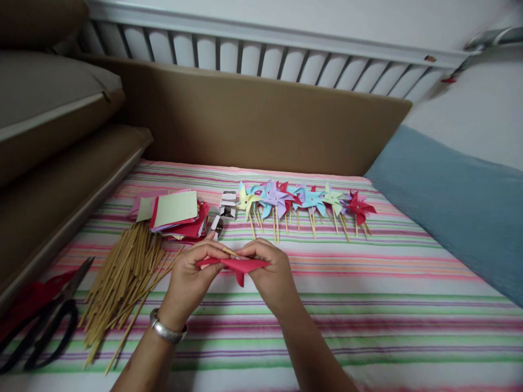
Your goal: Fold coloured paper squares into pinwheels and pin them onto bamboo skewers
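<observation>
Both of my hands meet over the striped cloth, closed on a red paper pinwheel [241, 265] seen nearly edge-on, one blade pointing down toward me. My left hand [196, 267], with a silver bangle at the wrist, pinches its left side. At its right side, the fingers of my right hand [267, 269] grip the paper. Between the fingertips shows the end of a thin wooden stick [230, 252]; the rest of it is hidden. Just beyond my left hand lie a small open box [216, 226] and another small white box [227, 204].
Finished pinwheels [275, 198] on sticks lie in a row at the back. Left of my hands are stacked paper squares [176, 206], a pile of wooden sticks [122, 272] and black-handled scissors [61, 310]. A brown board [253, 117] stands behind, cushions [61, 158] at left.
</observation>
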Demonstrator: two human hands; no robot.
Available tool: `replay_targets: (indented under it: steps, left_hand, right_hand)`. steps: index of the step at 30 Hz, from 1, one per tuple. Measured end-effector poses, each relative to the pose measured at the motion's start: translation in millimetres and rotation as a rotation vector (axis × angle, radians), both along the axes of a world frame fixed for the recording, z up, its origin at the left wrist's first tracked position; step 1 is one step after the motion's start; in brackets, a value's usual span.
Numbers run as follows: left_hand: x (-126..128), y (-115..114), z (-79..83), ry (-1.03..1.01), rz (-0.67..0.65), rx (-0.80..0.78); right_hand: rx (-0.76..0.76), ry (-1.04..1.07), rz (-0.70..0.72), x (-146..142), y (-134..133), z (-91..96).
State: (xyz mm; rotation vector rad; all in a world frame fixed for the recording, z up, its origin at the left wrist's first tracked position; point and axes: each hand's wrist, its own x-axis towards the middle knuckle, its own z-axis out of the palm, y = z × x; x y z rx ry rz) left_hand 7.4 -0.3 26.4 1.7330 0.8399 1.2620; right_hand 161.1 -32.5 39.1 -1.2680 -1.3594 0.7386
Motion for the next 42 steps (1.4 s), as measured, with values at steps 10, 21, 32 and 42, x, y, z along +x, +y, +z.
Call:
replay_targets:
  steps: [10, 21, 32, 42]
  left_hand:
    - [-0.3, -1.0, 0.1, -0.020, 0.017, -0.026]
    - [0.9, -2.3, -2.2, -0.035, 0.040, -0.088]
    - [4.4, 6.1, -13.6, -0.325, 0.039, -0.404]
    - [2.1, 5.8, -12.6, -0.362, 0.087, -0.572]
  right_hand:
    - [0.047, -0.015, 0.020, -3.3, -0.6, -5.9]
    - [0.078, -0.054, 0.017, -6.7, -0.3, -6.9]
    - [0.025, -0.090, 0.051, -4.8, 1.9, -6.6]
    - [0.016, -0.075, 0.056, -8.0, 3.0, -12.6]
